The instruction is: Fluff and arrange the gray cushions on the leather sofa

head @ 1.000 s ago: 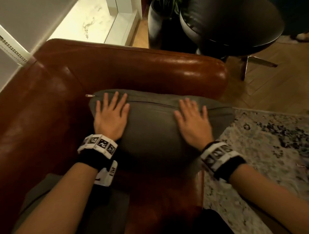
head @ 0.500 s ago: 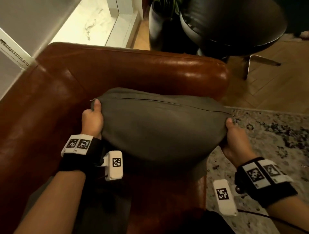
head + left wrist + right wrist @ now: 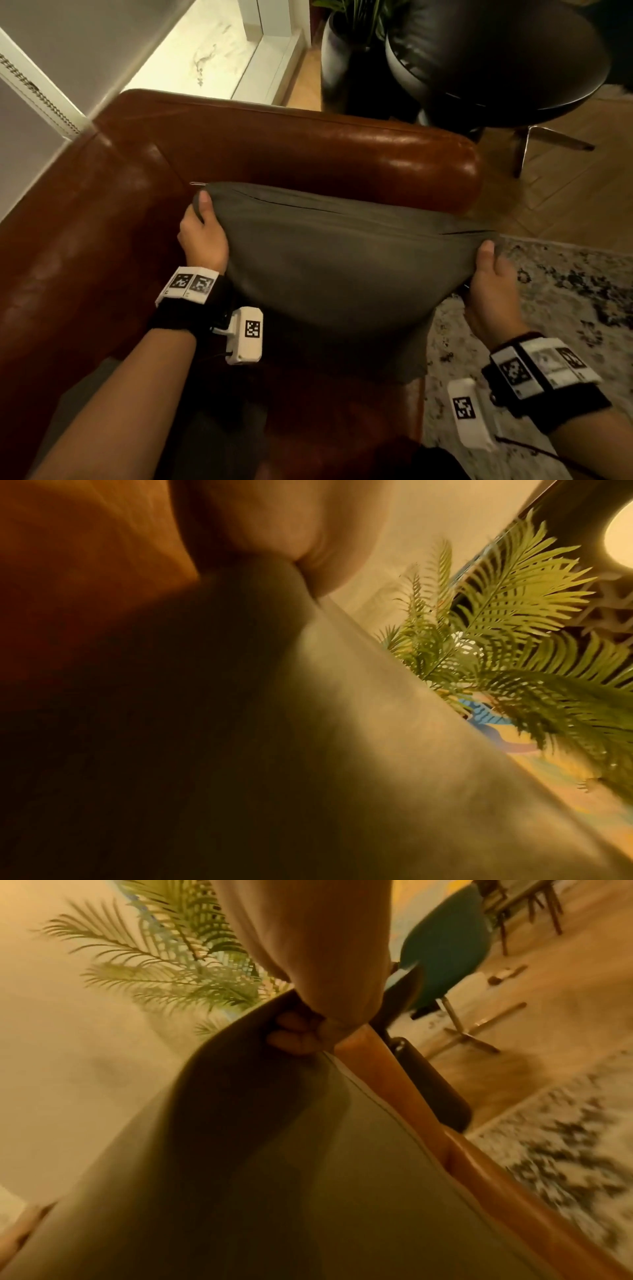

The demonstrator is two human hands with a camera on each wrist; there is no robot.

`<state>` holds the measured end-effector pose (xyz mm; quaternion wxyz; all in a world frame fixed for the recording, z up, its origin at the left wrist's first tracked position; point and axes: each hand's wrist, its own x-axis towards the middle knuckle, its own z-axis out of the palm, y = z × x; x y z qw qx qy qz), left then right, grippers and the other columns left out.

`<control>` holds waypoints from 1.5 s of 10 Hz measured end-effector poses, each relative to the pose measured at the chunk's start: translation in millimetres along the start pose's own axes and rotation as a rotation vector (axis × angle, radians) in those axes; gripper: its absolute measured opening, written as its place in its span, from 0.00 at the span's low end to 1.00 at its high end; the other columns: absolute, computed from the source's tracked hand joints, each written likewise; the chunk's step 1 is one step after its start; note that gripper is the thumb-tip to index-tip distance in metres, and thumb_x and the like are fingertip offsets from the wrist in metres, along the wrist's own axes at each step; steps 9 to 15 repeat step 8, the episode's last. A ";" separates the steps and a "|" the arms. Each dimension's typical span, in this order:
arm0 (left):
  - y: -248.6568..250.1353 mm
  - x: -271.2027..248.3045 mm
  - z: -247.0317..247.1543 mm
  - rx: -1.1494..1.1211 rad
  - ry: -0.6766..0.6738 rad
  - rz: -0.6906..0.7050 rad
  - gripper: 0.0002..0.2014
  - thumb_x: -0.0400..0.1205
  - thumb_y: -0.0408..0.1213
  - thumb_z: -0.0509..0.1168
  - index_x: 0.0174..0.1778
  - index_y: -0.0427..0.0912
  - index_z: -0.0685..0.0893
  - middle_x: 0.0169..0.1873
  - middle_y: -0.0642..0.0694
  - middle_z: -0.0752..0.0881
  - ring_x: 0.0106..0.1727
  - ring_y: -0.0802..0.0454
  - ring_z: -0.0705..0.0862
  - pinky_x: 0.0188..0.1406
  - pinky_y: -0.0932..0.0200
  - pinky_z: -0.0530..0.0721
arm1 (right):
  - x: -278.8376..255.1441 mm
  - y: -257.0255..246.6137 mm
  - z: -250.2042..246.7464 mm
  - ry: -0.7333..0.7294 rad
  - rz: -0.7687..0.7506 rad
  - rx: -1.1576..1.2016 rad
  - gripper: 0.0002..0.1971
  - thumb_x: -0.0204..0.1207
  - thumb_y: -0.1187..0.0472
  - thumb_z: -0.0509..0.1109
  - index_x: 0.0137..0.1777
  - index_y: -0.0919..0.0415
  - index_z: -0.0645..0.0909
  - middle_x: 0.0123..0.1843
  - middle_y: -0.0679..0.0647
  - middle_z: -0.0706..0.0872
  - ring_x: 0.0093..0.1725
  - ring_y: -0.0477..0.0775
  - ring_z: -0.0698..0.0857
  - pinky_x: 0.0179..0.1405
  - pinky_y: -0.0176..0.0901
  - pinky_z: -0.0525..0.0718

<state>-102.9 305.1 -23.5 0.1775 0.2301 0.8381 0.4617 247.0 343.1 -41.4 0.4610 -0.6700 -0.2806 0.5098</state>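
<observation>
Left hand (image 3: 202,236): grips the gray cushion's (image 3: 335,274) upper left corner, thumb on the front. Right hand (image 3: 486,274): pinches the upper right corner; only the right wrist view shows its fingertips (image 3: 291,1039) curled behind the fabric. Cushion: held at the end of the leather sofa (image 3: 308,150), before its arm. Beyond: dark chair (image 3: 507,58), patterned rug (image 3: 565,291); wrist views alone show the palm fronds (image 3: 514,615).

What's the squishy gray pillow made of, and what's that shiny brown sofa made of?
The gray cushion looks like soft matte woven cloth: it sags and creases where the left hand and right hand grip its corners. The sofa looks like smooth brown leather, or perhaps imitation, with glossy highlights along its arm.
</observation>
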 end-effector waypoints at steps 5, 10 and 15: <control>-13.4 -40.7 4.1 0.910 -0.505 0.788 0.27 0.86 0.61 0.35 0.84 0.65 0.50 0.87 0.55 0.50 0.87 0.50 0.39 0.79 0.38 0.28 | -51.3 12.1 39.6 -0.445 -1.061 -1.326 0.28 0.86 0.38 0.42 0.85 0.43 0.55 0.86 0.47 0.59 0.85 0.52 0.56 0.80 0.53 0.49; -33.4 -9.9 -50.9 0.741 -0.285 0.111 0.32 0.87 0.60 0.40 0.87 0.50 0.52 0.88 0.46 0.47 0.87 0.42 0.41 0.83 0.32 0.41 | 11.1 2.2 -38.2 -0.414 -0.609 -1.383 0.35 0.78 0.30 0.29 0.85 0.39 0.42 0.88 0.46 0.46 0.86 0.50 0.41 0.83 0.61 0.40; -33.4 -9.9 -50.9 0.741 -0.285 0.111 0.32 0.87 0.60 0.40 0.87 0.50 0.52 0.88 0.46 0.47 0.87 0.42 0.41 0.83 0.32 0.41 | 11.1 2.2 -38.2 -0.414 -0.609 -1.383 0.35 0.78 0.30 0.29 0.85 0.39 0.42 0.88 0.46 0.46 0.86 0.50 0.41 0.83 0.61 0.40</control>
